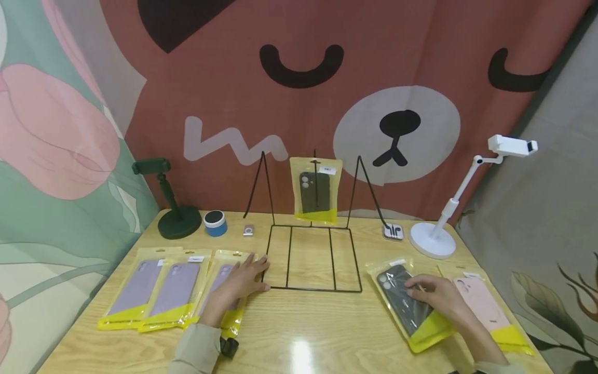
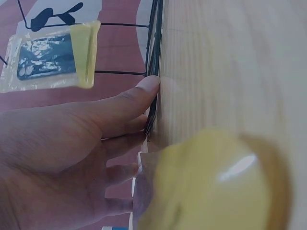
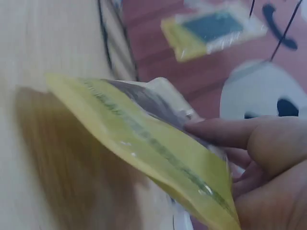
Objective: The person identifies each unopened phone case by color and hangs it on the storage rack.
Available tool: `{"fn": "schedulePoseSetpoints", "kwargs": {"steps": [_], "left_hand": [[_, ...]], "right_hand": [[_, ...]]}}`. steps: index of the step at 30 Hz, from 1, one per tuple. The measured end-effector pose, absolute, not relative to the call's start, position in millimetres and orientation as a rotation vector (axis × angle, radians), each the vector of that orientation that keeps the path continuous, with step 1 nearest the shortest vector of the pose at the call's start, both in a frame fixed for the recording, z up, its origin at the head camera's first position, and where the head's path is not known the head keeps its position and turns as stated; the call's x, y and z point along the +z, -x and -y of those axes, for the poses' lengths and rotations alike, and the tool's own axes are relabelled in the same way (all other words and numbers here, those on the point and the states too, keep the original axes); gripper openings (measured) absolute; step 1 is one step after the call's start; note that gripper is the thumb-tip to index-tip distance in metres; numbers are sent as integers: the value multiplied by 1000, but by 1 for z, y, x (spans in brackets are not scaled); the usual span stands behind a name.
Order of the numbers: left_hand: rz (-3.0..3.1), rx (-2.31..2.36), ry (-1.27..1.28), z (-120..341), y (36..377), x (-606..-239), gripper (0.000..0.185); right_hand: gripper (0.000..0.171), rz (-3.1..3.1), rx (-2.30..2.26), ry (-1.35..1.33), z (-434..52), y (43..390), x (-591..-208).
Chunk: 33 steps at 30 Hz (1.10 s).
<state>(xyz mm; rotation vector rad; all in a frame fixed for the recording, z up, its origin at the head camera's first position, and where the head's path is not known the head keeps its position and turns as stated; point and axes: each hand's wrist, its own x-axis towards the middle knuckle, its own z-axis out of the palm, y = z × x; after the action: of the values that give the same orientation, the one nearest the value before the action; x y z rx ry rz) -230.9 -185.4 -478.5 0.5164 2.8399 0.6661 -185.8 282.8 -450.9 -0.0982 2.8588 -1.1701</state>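
Observation:
On the right side of the table my right hand (image 1: 439, 297) pinches a dark phone case in a clear-and-yellow pouch (image 1: 405, 298), thumb on its face and fingers at the far side. The right wrist view has the pouch (image 3: 144, 129) tilted, its yellow end raised off the wood. My left hand (image 1: 244, 278) lies spread, its thumb and fingertips pressing the left wire of a black wire display rack (image 1: 286, 257). Beneath that hand is a purple phone case in a pouch (image 1: 223, 275), partly covered. Another dark phone case pouch (image 1: 316, 208) hangs from the rack's middle prong.
Two more purple case pouches (image 1: 175, 288) lie at left, a pink case pouch (image 1: 483, 306) at right. Behind stand a dark green stand (image 1: 179, 222), a blue-and-white jar (image 1: 215, 224), a small clip device (image 1: 248, 230), boxed earphones (image 1: 393, 231) and a white stand (image 1: 433, 240).

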Motion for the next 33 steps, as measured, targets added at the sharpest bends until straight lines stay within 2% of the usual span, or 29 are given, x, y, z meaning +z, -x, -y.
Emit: {"fn": "schedulePoseSetpoints", "kwargs": {"steps": [5,13,17,22,33], "left_hand": [[-2831,661,-508,186,231,-478,65],[-2834,658,-516,185,233,-478,66],[-2834,645,-517,185,234,-480,67],[-2834,653,-505,186,235,-480,66],[-2836,640,-519,186,236,-482,67]], "right_hand": [[30,-2621,-1509,139,-240,170,-426],[23,-2425,-1956,270,-172,147,-377],[20,-2270,-2222,515,-143,142,-362],[22,-2261,-2330,766,-118,146,-353],[22,-2385,-2307,625,-102,152,-356]]}}
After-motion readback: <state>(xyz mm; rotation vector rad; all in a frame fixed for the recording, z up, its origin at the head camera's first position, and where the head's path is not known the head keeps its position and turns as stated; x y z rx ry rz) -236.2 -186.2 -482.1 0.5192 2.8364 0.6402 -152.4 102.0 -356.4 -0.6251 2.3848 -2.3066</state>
